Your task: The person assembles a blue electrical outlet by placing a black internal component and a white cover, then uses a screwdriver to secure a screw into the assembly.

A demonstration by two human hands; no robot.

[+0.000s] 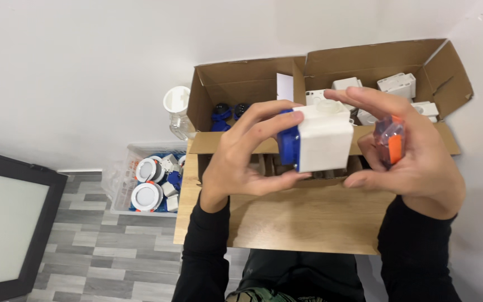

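Holding a white block-shaped plastic housing (325, 142) up over the wooden counter (308, 218), both hands are meeting at the middle of the view, seemingly so the part sits close under the eyes and square to them. The left hand (241, 159) is gripping it from nine o'clock: its fingers (264, 117) are curling over the top edge and the thumb is pressing along the underside, so the hand is closed around the blue piece (289, 144) fixed to the housing's left face. The right hand (415, 156) is working from three o'clock, doing two jobs at once. Its index finger is stretching across the housing's top and its thumb is bracing the bottom right corner, a wide span that is steadying the block, while the remaining fingers are folding in to trap a small clear-and-orange connector (391, 140) against the palm, apparently parked there to keep it ready without letting go of the block.

Behind the hands, at twelve o'clock, an open cardboard box (448, 67) is standing with its flaps raised; its right half is holding more white housings (398, 85), and its left half is showing dark blue parts (222, 114). At nine o'clock, down on the grey tiled floor (85, 251), a clear plastic bin (119, 190) is carrying round white fittings with blue and orange bits. A clear jar-like container (178, 109) is standing just left of the box.
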